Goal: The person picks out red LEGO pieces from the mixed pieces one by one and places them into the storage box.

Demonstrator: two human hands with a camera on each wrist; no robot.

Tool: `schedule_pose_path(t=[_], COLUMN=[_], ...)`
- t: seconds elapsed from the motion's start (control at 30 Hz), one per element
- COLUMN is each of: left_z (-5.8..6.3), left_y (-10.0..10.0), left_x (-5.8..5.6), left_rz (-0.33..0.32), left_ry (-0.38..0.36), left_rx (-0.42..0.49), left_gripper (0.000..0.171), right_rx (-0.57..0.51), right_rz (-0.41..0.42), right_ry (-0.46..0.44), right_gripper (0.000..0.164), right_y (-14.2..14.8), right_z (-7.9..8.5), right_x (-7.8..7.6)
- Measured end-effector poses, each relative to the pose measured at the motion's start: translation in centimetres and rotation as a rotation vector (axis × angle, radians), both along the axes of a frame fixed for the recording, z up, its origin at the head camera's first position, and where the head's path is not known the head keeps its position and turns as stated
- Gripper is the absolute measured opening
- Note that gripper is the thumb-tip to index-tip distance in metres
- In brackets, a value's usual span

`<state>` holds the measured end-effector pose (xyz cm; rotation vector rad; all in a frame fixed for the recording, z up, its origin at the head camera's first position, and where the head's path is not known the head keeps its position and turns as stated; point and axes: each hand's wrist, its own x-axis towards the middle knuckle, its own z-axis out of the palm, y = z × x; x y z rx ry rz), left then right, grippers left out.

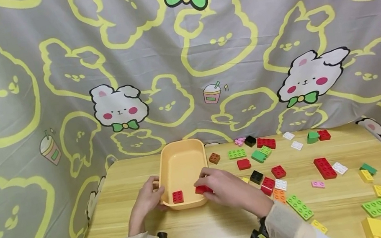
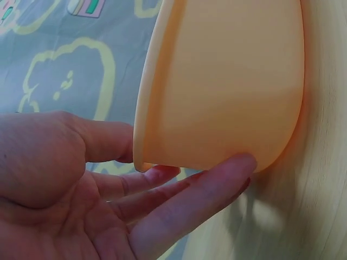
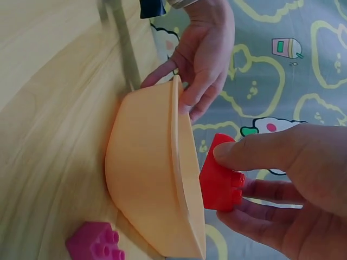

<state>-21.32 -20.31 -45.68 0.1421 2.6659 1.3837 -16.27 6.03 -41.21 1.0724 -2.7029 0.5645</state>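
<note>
A pale orange plastic tray (image 1: 182,167) lies on the wooden table, with one red building brick (image 1: 178,197) inside at its near left. My left hand (image 1: 148,198) holds the tray's left side near the front corner; in the left wrist view the thumb meets the rim and the fingers (image 2: 195,203) lie along the outer wall. Over the tray's near right part, my right hand (image 1: 227,187) pinches another red brick (image 3: 218,179) between thumb and fingers. In the right wrist view this brick shows at the rim, its studs towards the palm.
Many loose bricks lie right of the tray, among them a brown brick (image 1: 214,157), a lime brick (image 1: 237,153) and a black brick (image 1: 256,177). Beside the tray's outer wall sits a magenta brick (image 3: 95,242). A patterned curtain (image 1: 164,55) stands behind the table (image 1: 196,237).
</note>
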Motion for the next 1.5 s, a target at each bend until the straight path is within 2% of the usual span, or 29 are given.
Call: schedule_pose_path(t=[0.3, 0.47, 1.0, 1.27, 1.5], left_z=[0.1, 0.0, -0.2, -0.2, -0.2], left_y=[0.1, 0.1, 0.3, 0.2, 0.2], left_x=[0.0, 0.1, 0.2, 0.1, 0.0], left_rz=[0.002, -0.004, 0.013, 0.005, 0.012], left_ry=[-0.051, -0.071, -0.052, -0.036, -0.062], left_rx=[0.085, 0.120, 0.081, 0.063, 0.091], left_gripper=[0.037, 0.037, 0.040, 0.041, 0.042], right_rx=[0.027, 0.037, 0.112, 0.161, 0.186], right_rz=[-0.014, -0.002, 0.027, -0.016, -0.032], right_ry=[0.002, -0.027, -0.172, -0.229, -0.252], right_gripper=[0.028, 0.027, 0.008, 0.017, 0.023], right_y=[-1.7, -2.3, -4.7, -5.6, -6.1], right_z=[-0.1, -0.4, -1.3, -2.2, -2.5], right_x=[-1.9, -2.7, -4.4, -5.0, -5.3])
